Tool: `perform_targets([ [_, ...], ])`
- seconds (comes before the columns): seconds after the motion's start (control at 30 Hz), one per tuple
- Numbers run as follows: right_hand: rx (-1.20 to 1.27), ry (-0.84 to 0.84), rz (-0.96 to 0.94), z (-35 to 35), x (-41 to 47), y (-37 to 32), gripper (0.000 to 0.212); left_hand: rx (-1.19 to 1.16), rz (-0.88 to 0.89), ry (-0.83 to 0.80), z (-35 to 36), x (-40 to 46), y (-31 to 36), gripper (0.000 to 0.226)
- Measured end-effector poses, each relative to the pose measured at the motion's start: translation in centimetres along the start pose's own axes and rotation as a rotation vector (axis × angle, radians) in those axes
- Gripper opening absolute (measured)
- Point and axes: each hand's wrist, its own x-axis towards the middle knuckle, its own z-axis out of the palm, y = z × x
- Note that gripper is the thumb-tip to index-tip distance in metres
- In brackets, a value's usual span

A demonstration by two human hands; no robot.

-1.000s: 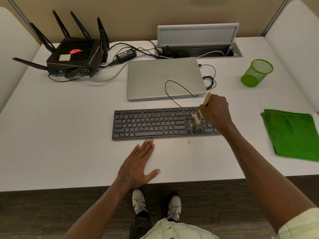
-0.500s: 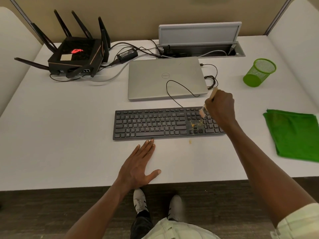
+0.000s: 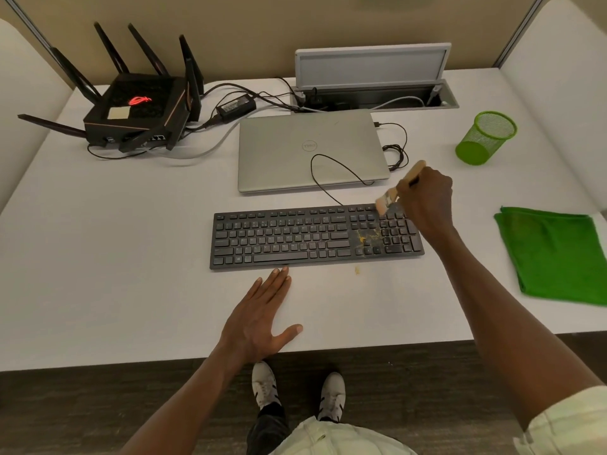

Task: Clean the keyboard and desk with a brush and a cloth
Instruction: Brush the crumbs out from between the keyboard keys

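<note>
Head view, change: the right hand [image 3: 425,198] had carried the brush [image 3: 399,189] from the soiled keys up to the far right corner of the keyboard [image 3: 295,238], bristles now at the top edge of the number pad.
Meaning for the task: I took that as the end of one sweep; the yellowish crumbs [image 3: 364,237] sat between the main keys and the number pad, so the brushing looked unfinished.
Right grip: clenched round the wooden handle, whose end stuck out behind the knuckles.
Left grip: the left hand [image 3: 259,318] lay flat and released on the surface [image 3: 115,257], fingertips at the keyboard's near edge, as it had been a second before.
Stray bit: one crumb [image 3: 357,270] lay on the surface just in front of the keyboard.
Cloth: the green cloth [image 3: 555,256] lay folded at the right, well apart from the keyboard and untouched; wiping was not yet begun.
Surface: a closed laptop [image 3: 310,149] behind the keyboard, a black router [image 3: 138,110] at the far left, a green mesh cup [image 3: 486,137] on its side at the far right, cables running to an open cable hatch [image 3: 374,93].
Room: beige partition walls, dark floor below.
</note>
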Motion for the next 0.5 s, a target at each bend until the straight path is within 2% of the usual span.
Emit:
perform_targets([
  [0.13, 0.029, -0.073, -0.126, -0.1, -0.8, -0.9, 0.021, -0.006, 0.003, 0.001, 0.1, 0.1, 0.0, 0.092],
  [0.2, -0.077, -0.132, -0.199, -0.1, -1.1, -0.7, 0.021, -0.002, 0.000, -0.001, 0.1, 0.1, 0.0, 0.092],
  [0.3, -0.186, -0.166, -0.185, -0.3, -0.9, 0.1, 0.026, -0.001, -0.001, -0.009, -0.1, 0.1, 0.0, 0.093],
  [0.5, -0.013, -0.101, -0.190, -0.8, -1.2, -1.8, 0.023, 0.001, 0.002, -0.003, -0.1, 0.0, 0.1, 0.093],
])
